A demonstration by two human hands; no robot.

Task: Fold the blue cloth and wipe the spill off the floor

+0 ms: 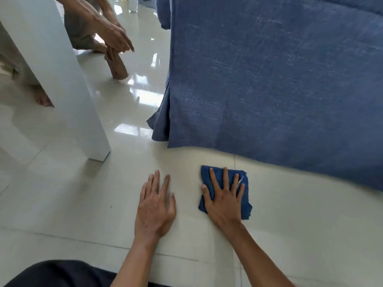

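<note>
The blue cloth [247,205] lies folded into a small square on the pale tiled floor [306,220], close to the hanging edge of a blue sofa cover. My right hand [224,201] presses flat on top of it with the fingers spread, covering most of it. My left hand [154,206] rests flat on the bare tile about a hand's width to the left of the cloth, fingers apart, holding nothing. I cannot make out any spill on the glossy tiles.
A blue sofa cover [269,79] hangs to the floor just beyond the cloth. A white furniture leg [68,90] stands at the left. Behind it another person's hands [116,38] hold a brown cloth [117,66] on the floor. My dark-clothed knee [58,274] is at the bottom left.
</note>
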